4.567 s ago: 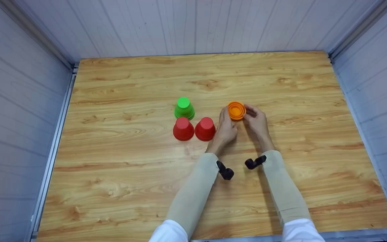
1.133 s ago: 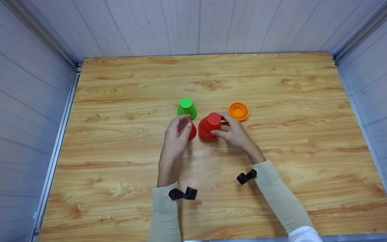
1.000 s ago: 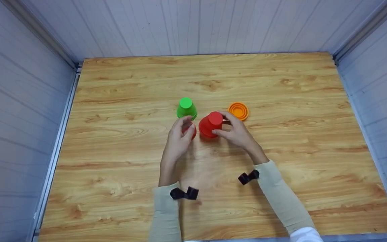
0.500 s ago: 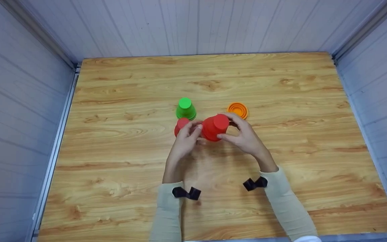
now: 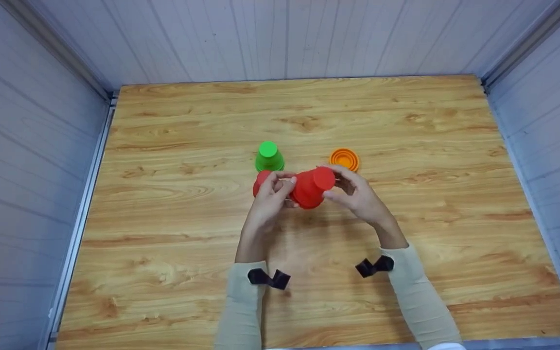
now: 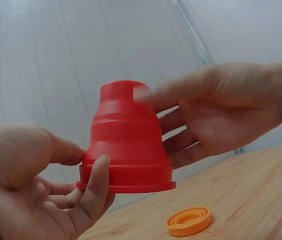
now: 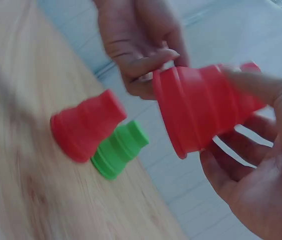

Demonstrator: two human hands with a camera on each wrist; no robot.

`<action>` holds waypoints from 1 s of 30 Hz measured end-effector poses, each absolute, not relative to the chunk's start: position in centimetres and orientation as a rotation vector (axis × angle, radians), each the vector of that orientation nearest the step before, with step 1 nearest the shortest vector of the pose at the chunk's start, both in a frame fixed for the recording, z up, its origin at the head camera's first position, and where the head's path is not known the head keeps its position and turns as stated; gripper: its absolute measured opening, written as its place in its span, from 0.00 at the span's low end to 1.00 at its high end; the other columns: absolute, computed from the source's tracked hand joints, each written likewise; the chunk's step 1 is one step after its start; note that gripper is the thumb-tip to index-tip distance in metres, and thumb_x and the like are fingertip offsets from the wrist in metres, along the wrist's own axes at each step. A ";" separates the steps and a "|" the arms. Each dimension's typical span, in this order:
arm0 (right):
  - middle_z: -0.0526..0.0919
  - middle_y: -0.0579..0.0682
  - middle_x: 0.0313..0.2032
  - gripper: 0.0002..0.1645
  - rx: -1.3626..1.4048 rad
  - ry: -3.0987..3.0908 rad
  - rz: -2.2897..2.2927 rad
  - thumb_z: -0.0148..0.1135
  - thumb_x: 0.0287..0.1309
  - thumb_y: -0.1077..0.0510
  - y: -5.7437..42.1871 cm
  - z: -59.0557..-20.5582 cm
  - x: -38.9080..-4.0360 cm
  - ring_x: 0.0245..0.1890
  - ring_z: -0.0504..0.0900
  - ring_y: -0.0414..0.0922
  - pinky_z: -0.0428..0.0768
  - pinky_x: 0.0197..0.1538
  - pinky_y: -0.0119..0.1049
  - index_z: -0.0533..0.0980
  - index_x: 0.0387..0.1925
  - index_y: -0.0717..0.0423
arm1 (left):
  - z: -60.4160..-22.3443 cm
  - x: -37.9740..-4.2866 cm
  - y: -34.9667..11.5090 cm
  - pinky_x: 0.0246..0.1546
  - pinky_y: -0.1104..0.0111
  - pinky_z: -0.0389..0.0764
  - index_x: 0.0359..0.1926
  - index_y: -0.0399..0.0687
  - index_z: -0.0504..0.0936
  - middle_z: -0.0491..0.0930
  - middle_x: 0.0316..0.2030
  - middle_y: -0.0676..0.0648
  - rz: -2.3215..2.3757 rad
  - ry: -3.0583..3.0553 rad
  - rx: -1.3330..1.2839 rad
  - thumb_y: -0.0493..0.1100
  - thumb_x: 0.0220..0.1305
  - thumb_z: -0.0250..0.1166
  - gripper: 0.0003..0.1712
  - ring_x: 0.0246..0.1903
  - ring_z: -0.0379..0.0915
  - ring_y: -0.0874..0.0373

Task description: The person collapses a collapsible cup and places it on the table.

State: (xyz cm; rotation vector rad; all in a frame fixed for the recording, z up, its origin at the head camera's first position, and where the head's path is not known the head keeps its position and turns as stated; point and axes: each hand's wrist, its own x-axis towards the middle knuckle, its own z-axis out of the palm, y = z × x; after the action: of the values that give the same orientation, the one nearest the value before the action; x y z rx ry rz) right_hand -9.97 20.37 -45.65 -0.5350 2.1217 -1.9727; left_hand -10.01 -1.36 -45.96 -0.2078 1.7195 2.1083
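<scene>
Pale panelled walls [image 5: 265, 39] rise round a wood-grained bench [image 5: 163, 272] on the left, on the right and at the far side. Over its middle, two bare hands meet at one red cup. The left grip [image 5: 270, 200] is closed at the wide rim, thumb and fingers pinching it. The right grip [image 5: 361, 195] is bent loosely round the narrower part, thumb on the near side and fingers behind; the thumb is blurred in both wrist views. Between them the held red cup [image 6: 128, 137] is raised clear of the wood, narrow end up, its wall stepped in bands.

Just left of the left grip, and partly hidden by it from above, one standing red cup [image 7: 86, 127] rests narrow end up, making two red cups in all. Close beyond that is one green cup [image 5: 269, 154], also narrow end up. Just past the right grip's fingers lies one orange disc [image 5: 344, 159], flat, with nested rings. Behind the grips, two black brackets [image 5: 269, 279] sit at the wrists, one on each tan sleeve [image 5: 245, 311].
</scene>
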 end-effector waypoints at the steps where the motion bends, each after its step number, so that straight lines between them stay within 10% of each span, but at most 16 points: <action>1: 0.75 0.56 0.58 0.26 -0.511 2.065 -2.029 0.58 0.63 0.62 20.5 -45.7 -10.0 0.57 0.73 0.49 0.74 0.61 0.37 0.68 0.62 0.61 | -45.9 -10.0 -1.4 0.33 0.66 0.83 0.57 0.43 0.69 0.80 0.42 0.42 2.119 1.709 -0.191 0.44 0.68 0.58 0.20 0.31 0.77 0.55; 7: 0.75 0.56 0.56 0.25 -0.291 1.977 -2.077 0.52 0.69 0.50 20.7 -46.2 -10.3 0.56 0.76 0.48 0.76 0.59 0.34 0.71 0.58 0.63 | -45.5 -10.0 -1.9 0.28 0.69 0.81 0.56 0.41 0.69 0.79 0.35 0.47 2.153 1.664 0.026 0.41 0.68 0.58 0.18 0.30 0.75 0.57; 30: 0.81 0.54 0.42 0.20 -0.259 2.002 -1.922 0.64 0.59 0.59 20.6 -45.6 -10.0 0.38 0.83 0.45 0.84 0.46 0.37 0.74 0.50 0.66 | -44.6 -10.3 -2.8 0.37 0.58 0.85 0.48 0.38 0.75 0.76 0.39 0.43 1.912 1.909 0.113 0.42 0.60 0.66 0.17 0.34 0.76 0.54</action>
State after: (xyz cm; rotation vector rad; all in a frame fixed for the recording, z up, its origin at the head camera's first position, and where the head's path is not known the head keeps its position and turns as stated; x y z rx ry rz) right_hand -10.01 20.59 -45.55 -0.2587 2.0022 -1.9219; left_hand -10.30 -2.80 -44.56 0.1129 1.9091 1.9120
